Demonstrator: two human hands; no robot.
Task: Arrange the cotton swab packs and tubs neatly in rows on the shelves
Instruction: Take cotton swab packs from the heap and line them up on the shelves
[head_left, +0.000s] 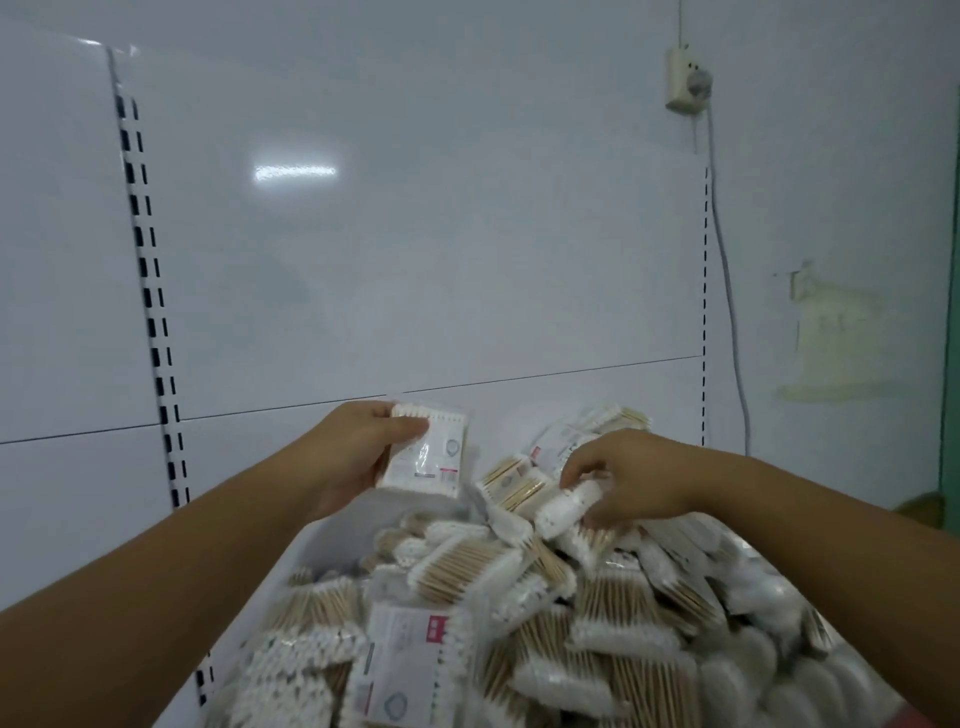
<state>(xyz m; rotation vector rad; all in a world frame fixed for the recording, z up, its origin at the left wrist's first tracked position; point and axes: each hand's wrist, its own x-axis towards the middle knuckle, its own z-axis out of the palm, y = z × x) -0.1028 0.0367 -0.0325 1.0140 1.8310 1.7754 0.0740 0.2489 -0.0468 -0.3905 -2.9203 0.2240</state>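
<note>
Gathering step. Left hand (353, 460): fingers wrapped round a swab pack (428, 452), raised at frame centre. Right hand (631, 478): fingers pinched a second pack (566, 506) atop the loose heap (519, 623), lower centre. Next, probably: lift it free and start a row on the shelf (332, 551).

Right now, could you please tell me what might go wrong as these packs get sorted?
1. The right hand grips a lower pack in the loosely heaped pile; pulling it out may send neighbours sliding, perhaps off the shelf.
2. The left hand holds the raised pack by one side only, so it may slip.
</note>
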